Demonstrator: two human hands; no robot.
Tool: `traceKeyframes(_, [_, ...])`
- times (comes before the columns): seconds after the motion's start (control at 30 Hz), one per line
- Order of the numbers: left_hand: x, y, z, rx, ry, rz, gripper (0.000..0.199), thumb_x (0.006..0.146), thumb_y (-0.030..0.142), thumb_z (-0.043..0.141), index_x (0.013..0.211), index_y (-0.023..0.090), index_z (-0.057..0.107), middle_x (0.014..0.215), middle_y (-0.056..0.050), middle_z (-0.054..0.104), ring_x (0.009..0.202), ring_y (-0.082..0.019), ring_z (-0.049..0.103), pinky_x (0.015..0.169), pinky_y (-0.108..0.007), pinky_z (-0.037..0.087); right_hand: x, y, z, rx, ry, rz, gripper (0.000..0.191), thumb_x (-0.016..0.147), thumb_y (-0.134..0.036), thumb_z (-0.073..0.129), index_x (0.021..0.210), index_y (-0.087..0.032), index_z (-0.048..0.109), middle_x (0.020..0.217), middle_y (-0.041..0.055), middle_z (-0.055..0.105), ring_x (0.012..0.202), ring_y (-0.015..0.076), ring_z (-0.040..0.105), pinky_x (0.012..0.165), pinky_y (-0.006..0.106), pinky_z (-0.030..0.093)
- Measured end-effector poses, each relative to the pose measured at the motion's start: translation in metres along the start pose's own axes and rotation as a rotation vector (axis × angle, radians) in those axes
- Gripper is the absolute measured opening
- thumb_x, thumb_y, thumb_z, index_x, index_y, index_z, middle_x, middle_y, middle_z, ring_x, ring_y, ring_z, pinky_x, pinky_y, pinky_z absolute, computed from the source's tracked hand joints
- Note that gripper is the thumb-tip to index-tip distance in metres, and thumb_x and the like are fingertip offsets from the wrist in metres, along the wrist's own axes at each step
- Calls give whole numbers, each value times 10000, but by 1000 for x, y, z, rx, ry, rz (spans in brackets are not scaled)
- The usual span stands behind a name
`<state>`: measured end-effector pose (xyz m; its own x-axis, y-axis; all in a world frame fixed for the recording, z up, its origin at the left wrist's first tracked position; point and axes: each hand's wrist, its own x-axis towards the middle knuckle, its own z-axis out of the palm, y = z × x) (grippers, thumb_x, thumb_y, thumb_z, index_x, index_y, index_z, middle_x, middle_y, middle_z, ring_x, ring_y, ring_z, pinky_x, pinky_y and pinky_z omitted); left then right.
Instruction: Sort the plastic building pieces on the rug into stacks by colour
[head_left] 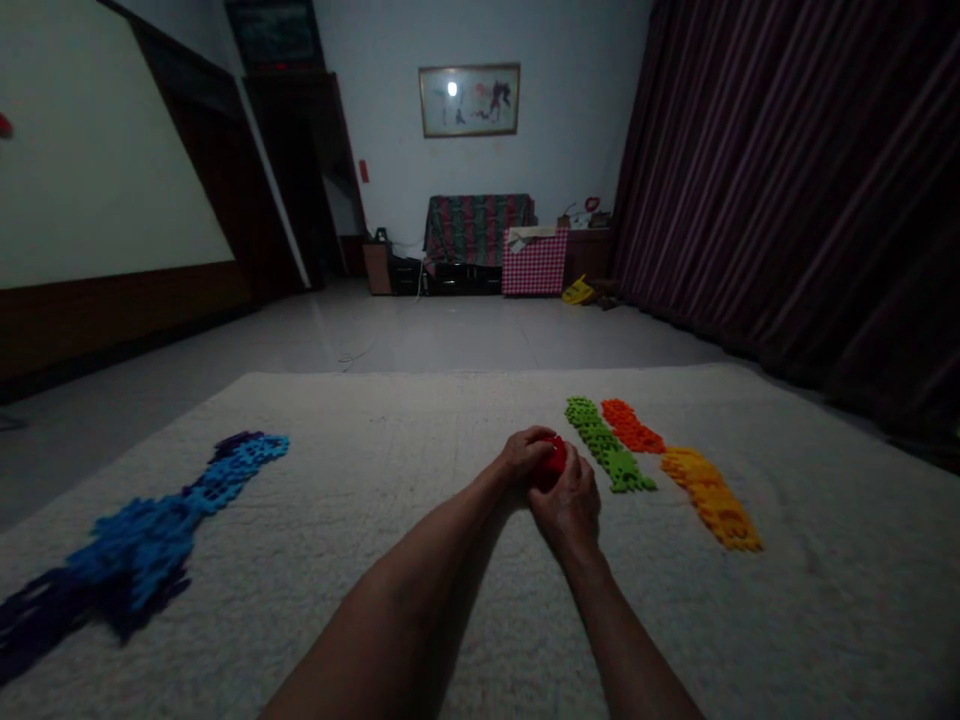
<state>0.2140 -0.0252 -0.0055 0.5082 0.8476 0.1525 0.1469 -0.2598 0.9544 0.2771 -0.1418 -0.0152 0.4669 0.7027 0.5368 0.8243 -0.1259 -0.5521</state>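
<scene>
Both hands meet around a bunch of red pieces (551,464) just above or on the pale carpet. My left hand (527,451) closes on its left and top side. From the right and near side my right hand (571,498) wraps round it, covering much of the bunch. To the right lie a row of green notched pieces (609,448), a shorter row of orange-red pieces (631,426) and a row of yellow-orange pieces (711,495). Far to the left is a loose heap of blue pieces (154,530), with dark purple pieces (45,610) beside and under it.
The pale carpet (360,580) spreads over a grey tiled floor (450,330). A cloth-covered sofa or cabinet (478,228) and a checked cloth (534,265) stand at the far wall. Purple curtains (750,160) hang on the right; a doorway (304,180) is at the left.
</scene>
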Motion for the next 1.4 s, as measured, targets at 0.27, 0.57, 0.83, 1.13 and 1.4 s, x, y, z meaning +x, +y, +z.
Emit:
traceKeyframes(0.27, [-58, -3, -42, 34, 160, -17, 336, 788, 180, 523, 1078, 161, 691, 1042, -81, 717, 974, -185, 643, 945, -328, 499, -16, -17, 13, 219, -137, -232, 768, 693, -326, 646, 1401, -161, 397, 1322, 177, 500, 1206, 325, 516, 992, 470, 468])
traceKeyframes(0.57, [-145, 12, -96, 192, 310, -69, 357, 792, 175, 483, 1069, 195, 706, 1000, -61, 725, 937, -179, 642, 914, -292, 500, -63, -63, 26, 317, -227, -419, 768, 689, -344, 659, 1397, -185, 409, 1318, 167, 516, 1206, 309, 527, 972, 479, 496])
traceKeyframes(0.83, [-220, 9, -177, 128, 515, -295, 337, 762, 142, 529, 1038, 151, 723, 1003, -91, 743, 895, -182, 675, 818, -276, 539, -131, -169, 45, 496, -314, -282, 712, 670, -376, 665, 1324, -162, 482, 1280, 172, 546, 1168, 316, 554, 984, 481, 491])
traceKeyframes(1.13, [-275, 16, -319, 333, 731, -426, 374, 821, 140, 499, 1136, 124, 700, 1177, -111, 716, 1052, -200, 664, 917, -285, 519, -182, -317, 99, 830, -497, 166, 575, 669, -377, 671, 1207, -199, 574, 1138, 85, 680, 1019, 235, 655, 908, 370, 531])
traceKeyframes(1.4, [-255, 24, -413, 760, 832, -462, 380, 872, 204, 503, 1197, 146, 689, 1198, -108, 714, 1111, -219, 658, 978, -291, 480, -161, -401, 128, 942, -679, 411, 575, 682, -317, 662, 1220, -142, 561, 1038, 90, 712, 905, 202, 673, 847, 307, 521])
